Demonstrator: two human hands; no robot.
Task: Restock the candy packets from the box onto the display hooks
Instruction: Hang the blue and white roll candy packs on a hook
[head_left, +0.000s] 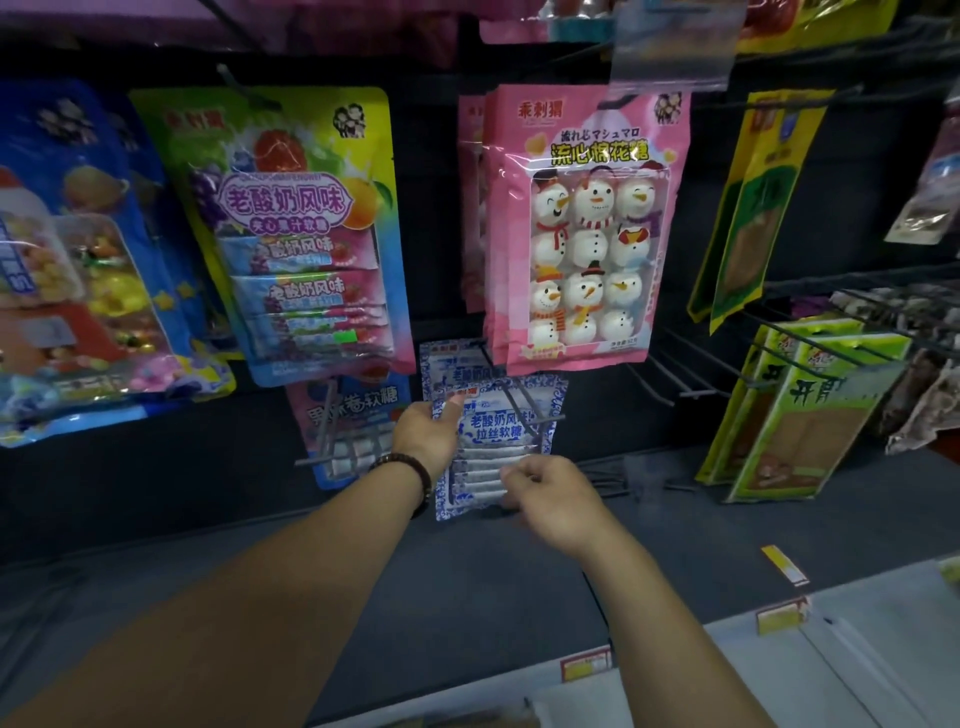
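**Packet (496, 432) at the hook (522, 408)**

The left hand (434, 431) pinched the packet's top corner, thumb across it; the right hand (545, 493) curled on its lower edge. Held against the prongs, it wanted keeping level, I thought — so the hole met both.

**Dim shop display bay with dark backing and grey shelf**

I look down into a poorly lit retail bay. A dark back panel (436, 208) fills the middle of my view, almost black. Below it a matte grey shelf deck (467, 582) runs left to right. Nearest me, at lower right, a pale shelf front (779, 675) carries yellow-and-red price labels (782, 616). A clear plastic sleeve (675, 47) hangs blurred at the top. The light is low and cool.
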